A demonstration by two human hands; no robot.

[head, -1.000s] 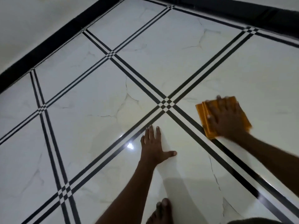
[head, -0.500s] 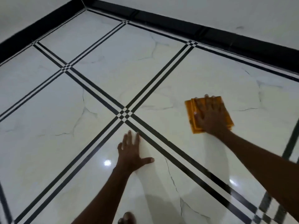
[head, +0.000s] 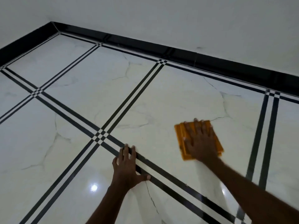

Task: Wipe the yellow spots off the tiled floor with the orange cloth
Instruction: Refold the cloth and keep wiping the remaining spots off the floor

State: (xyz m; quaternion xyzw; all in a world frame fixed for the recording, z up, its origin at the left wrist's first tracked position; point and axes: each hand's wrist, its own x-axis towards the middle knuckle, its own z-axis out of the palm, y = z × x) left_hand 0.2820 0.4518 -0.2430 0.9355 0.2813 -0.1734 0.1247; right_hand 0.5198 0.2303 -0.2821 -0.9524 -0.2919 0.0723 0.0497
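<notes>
Head view: right hand (head: 199, 143) flat on the folded orange cloth (head: 198, 139), fingers straight and slightly spread, pressing it onto a white marble-look tile (head: 161, 97) just right of the black double stripe (head: 161, 167). Left hand (head: 127, 167) braced flat across that stripe, fingers together, thumb out, holding nothing. No yellow spots discernible on the glossy floor, so remaining work cannot be judged.

Risks: the bracing palm could slip on the polished tile; a loaded cloth could smear residue.

Count: one cloth, two hands, one ceiling-light glare (head: 94, 187)
</notes>
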